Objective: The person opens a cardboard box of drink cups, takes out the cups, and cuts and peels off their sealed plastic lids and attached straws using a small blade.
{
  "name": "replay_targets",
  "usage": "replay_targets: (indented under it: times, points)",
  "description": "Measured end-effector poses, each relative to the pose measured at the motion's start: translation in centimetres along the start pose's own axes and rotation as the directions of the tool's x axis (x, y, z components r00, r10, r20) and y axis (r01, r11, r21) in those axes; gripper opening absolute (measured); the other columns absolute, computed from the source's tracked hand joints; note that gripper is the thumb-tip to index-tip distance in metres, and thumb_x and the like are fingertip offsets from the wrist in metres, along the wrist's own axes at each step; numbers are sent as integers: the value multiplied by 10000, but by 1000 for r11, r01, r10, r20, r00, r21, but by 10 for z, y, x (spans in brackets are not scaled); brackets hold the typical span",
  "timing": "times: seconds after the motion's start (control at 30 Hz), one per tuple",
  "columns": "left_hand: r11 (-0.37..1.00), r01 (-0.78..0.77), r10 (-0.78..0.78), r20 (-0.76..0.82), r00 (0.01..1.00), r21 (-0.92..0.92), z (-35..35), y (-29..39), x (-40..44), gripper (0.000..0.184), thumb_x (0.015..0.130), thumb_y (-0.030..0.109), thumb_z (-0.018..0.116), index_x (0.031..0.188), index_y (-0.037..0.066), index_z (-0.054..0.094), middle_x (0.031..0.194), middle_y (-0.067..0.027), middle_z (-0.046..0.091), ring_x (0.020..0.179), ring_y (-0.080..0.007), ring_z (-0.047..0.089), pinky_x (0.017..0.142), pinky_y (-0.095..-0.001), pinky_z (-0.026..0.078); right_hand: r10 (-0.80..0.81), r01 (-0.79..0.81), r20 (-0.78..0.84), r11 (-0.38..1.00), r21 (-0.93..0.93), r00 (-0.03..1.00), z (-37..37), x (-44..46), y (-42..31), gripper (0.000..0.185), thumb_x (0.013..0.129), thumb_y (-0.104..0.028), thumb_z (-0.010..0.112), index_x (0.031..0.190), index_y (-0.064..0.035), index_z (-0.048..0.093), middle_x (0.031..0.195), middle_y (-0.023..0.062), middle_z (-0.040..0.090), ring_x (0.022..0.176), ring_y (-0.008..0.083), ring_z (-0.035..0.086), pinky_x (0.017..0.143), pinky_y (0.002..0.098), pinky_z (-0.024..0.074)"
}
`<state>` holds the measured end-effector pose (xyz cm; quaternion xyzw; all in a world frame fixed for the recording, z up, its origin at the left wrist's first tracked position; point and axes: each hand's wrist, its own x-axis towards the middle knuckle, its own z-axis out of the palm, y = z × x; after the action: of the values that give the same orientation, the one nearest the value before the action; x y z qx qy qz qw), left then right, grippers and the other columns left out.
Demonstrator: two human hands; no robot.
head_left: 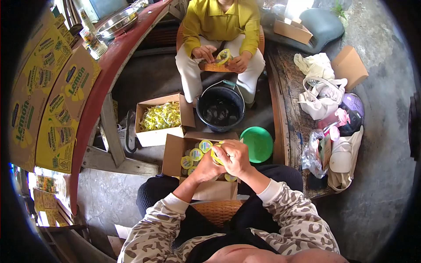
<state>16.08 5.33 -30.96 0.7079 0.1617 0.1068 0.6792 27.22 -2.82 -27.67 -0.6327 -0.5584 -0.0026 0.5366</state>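
Both my hands meet over an open cardboard box (172, 153) of lidded cups in front of me. My left hand (206, 170) is closed around a small cup (215, 156) with a yellow lid, mostly hidden by my fingers. From the right, my right hand (235, 158) closes on the same cup, its thumb over the near side. Several cups with round yellow, white and green lids (196, 154) show in the box left of my hands. A green plastic basin (257, 144) lies just right of the box.
A black bucket (220, 107) stands beyond the box, beside a carton of yellow wrappers (160, 116). Facing me, a seated person (221, 22) holds a yellow-lidded piece. Lemon cartons (66, 114) stand at left; bags (322, 98) lie on the right bench.
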Motion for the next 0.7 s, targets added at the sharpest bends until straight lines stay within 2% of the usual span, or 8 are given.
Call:
replay_targets:
  times: [0.03, 0.1, 0.23, 0.3, 0.37, 0.53, 0.6, 0.7]
  points:
    - [999, 25, -24, 24, 999, -37, -3, 3, 0, 504, 707, 117, 807, 1116, 41, 522, 1039, -63, 615, 912, -127, 579, 795, -298, 491, -6, 6, 1, 1000, -3, 1000, -3, 2, 0, 401, 878, -203, 676, 577, -40, 467, 562, 97, 493, 511, 291, 516, 503, 392, 395]
    - [1000, -25, 25, -19, 1000, 0, -8, -2, 0, 519, 707, 121, 809, 1132, 39, 523, 1040, -72, 619, 930, -142, 591, 807, -311, 494, 117, -108, 113, 991, -82, 987, -8, 5, 2, 329, 886, -212, 662, 656, -29, 513, 647, 103, 522, 602, 298, 546, 550, 400, 418]
    - [993, -28, 39, -94, 995, 112, -21, 16, -1, 566, 694, 143, 829, 1159, 40, 522, 1057, -92, 629, 977, -189, 622, 838, -331, 500, 103, -97, 129, 994, -54, 986, -15, 11, 11, 268, 886, -218, 656, 734, -24, 551, 700, 101, 531, 657, 300, 554, 587, 413, 430]
    - [979, -31, 56, -119, 991, 202, -26, 21, 0, 586, 678, 173, 849, 1150, 50, 525, 1058, -99, 648, 957, -198, 643, 820, -334, 507, 41, -26, 198, 997, -78, 979, -21, 15, 15, 209, 818, -194, 716, 850, -50, 568, 811, 81, 555, 784, 285, 565, 671, 407, 449]
    - [970, -23, 48, -98, 994, 241, -27, 20, -1, 630, 661, 220, 867, 1157, 48, 519, 1019, -123, 661, 948, -251, 662, 797, -365, 515, 39, -6, 277, 993, -118, 960, -24, 14, 16, 348, 726, -179, 787, 984, -85, 573, 947, 64, 560, 919, 270, 556, 758, 394, 465]
    - [959, 16, -5, -40, 999, 282, -25, 24, -2, 701, 643, 255, 881, 1195, 43, 505, 993, -143, 666, 939, -316, 661, 791, -393, 516, 13, 41, 319, 986, -161, 948, -20, 12, 18, 381, 702, -188, 795, 1003, -82, 587, 944, 64, 559, 904, 264, 555, 777, 398, 473]
    - [936, 47, -54, 10, 998, 348, -26, 24, -3, 751, 659, 209, 882, 1268, 32, 479, 1037, -101, 672, 955, -194, 656, 843, -337, 514, -3, 65, 352, 984, -166, 936, -17, 9, 20, 321, 725, -159, 771, 980, -73, 597, 934, 65, 562, 899, 259, 560, 762, 387, 476]
    - [948, 41, -53, 29, 998, 316, -27, 25, -4, 715, 644, 225, 893, 1224, 45, 516, 1042, -105, 678, 941, -222, 665, 841, -353, 517, -29, 85, 309, 982, -170, 951, -15, 9, 20, 218, 764, -121, 737, 924, -51, 608, 862, 66, 565, 814, 249, 567, 720, 369, 478]
